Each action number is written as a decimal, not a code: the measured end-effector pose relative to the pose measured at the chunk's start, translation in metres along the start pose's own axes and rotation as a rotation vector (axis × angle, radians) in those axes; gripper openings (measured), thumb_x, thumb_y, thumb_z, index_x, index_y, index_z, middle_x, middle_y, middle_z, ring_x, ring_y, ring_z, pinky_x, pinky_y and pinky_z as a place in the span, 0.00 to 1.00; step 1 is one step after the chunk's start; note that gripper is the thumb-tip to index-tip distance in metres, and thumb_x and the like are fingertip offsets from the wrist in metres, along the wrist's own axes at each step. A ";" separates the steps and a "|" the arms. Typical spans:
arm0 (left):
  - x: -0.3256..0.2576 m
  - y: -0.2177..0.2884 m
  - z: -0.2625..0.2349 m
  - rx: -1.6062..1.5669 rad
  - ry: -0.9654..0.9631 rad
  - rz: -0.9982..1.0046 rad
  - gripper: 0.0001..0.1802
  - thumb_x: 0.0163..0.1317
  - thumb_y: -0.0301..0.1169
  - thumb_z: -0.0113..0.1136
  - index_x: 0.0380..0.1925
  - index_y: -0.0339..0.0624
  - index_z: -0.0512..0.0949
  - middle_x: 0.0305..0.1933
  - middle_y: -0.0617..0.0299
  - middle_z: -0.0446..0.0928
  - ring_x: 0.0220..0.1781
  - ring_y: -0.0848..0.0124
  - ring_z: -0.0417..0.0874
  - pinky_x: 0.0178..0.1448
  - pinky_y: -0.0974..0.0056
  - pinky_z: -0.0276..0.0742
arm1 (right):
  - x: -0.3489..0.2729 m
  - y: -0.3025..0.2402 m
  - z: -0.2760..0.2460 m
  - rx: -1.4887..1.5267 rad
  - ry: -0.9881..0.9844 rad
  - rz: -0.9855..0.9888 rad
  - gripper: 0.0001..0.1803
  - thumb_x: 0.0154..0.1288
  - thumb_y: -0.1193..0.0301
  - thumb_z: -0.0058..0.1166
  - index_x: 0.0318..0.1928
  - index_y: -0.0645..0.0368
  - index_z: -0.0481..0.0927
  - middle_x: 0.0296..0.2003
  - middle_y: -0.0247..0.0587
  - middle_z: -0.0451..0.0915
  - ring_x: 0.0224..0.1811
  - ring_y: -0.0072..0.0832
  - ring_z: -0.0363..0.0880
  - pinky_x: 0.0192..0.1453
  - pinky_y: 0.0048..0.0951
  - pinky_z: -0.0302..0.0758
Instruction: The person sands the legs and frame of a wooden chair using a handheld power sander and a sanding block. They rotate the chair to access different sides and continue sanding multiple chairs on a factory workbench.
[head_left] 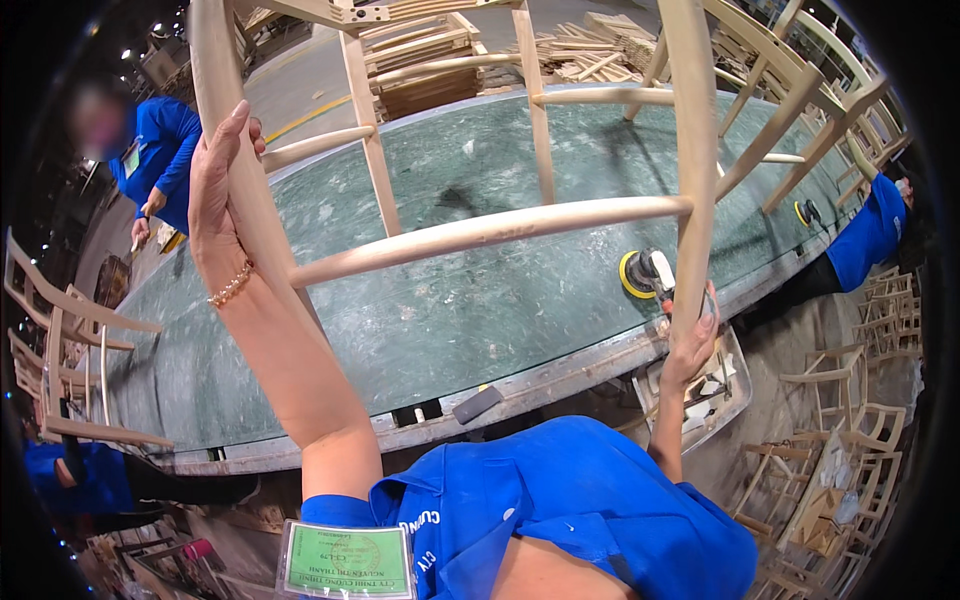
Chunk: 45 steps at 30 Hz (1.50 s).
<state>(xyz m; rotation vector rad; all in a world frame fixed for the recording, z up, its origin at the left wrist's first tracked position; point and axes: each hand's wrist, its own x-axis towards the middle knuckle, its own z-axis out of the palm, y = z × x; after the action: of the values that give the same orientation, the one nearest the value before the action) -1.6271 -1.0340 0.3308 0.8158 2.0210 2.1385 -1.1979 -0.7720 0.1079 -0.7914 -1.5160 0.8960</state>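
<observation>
- Desk: long, green top, scuffed with whitish marks; pale, worn rim along near side.
- Chair frame, bare wood, above middle of top; far leg ends appear to meet the green.
- Sander, yellow pad, near the near edge, just beside a frame leg.
- Grey block, lying on the near rim.
- Toward right end: second wooden frame, legs on top; another yellow-rimmed sander close to the edge.
</observation>
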 end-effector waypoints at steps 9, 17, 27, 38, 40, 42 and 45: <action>0.025 0.000 0.010 0.066 0.101 0.000 0.25 0.54 0.52 0.70 0.39 0.43 0.78 0.30 0.68 0.76 0.29 0.80 0.76 0.32 0.74 0.70 | 0.027 -0.035 0.006 -0.514 0.040 -0.409 0.24 0.75 0.67 0.36 0.66 0.65 0.67 0.65 0.52 0.69 0.65 0.44 0.69 0.65 0.39 0.67; 0.036 -0.004 0.012 0.114 0.066 0.010 0.28 0.53 0.53 0.70 0.41 0.40 0.77 0.32 0.65 0.76 0.31 0.78 0.77 0.34 0.72 0.72 | 0.020 -0.088 0.162 -0.332 -0.310 -0.890 0.31 0.63 0.76 0.47 0.69 0.55 0.65 0.72 0.42 0.60 0.77 0.37 0.51 0.80 0.48 0.38; 0.048 -0.005 0.014 0.096 0.043 0.037 0.30 0.53 0.53 0.70 0.42 0.37 0.76 0.33 0.63 0.76 0.32 0.77 0.77 0.36 0.71 0.73 | 0.032 -0.092 0.172 -0.358 -0.244 -0.965 0.26 0.66 0.70 0.48 0.66 0.49 0.71 0.71 0.34 0.61 0.77 0.38 0.49 0.79 0.55 0.31; 0.033 -0.002 0.031 0.061 0.050 0.047 0.28 0.52 0.51 0.71 0.39 0.37 0.76 0.30 0.63 0.76 0.31 0.79 0.77 0.34 0.72 0.72 | 0.002 -0.112 0.188 -0.315 -0.355 -0.952 0.27 0.63 0.69 0.52 0.64 0.44 0.73 0.69 0.28 0.65 0.75 0.40 0.54 0.79 0.54 0.33; 0.031 -0.003 0.028 0.079 0.072 0.059 0.27 0.52 0.51 0.70 0.39 0.38 0.77 0.30 0.63 0.76 0.30 0.79 0.77 0.34 0.72 0.72 | 0.019 -0.099 0.162 -0.363 -0.275 -0.883 0.26 0.64 0.70 0.52 0.64 0.45 0.73 0.69 0.28 0.65 0.75 0.40 0.55 0.79 0.54 0.33; 0.031 -0.004 0.024 0.089 0.078 0.055 0.27 0.52 0.51 0.71 0.38 0.38 0.77 0.30 0.64 0.76 0.30 0.79 0.77 0.34 0.72 0.72 | 0.036 -0.095 0.133 -0.496 -0.232 -0.783 0.25 0.66 0.72 0.49 0.64 0.47 0.73 0.68 0.31 0.68 0.74 0.41 0.58 0.79 0.52 0.34; 0.029 -0.001 0.023 0.140 0.068 0.018 0.27 0.53 0.51 0.70 0.38 0.39 0.77 0.30 0.65 0.76 0.30 0.79 0.76 0.34 0.72 0.71 | 0.084 -0.096 0.087 -0.418 -0.059 -0.704 0.21 0.69 0.71 0.47 0.62 0.52 0.76 0.64 0.36 0.72 0.71 0.44 0.63 0.77 0.50 0.47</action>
<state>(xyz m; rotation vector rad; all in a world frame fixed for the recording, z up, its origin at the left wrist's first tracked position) -1.6417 -1.0011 0.3384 0.7913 2.2264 2.0810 -1.2951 -0.7545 0.2272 -0.4531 -1.8838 0.0794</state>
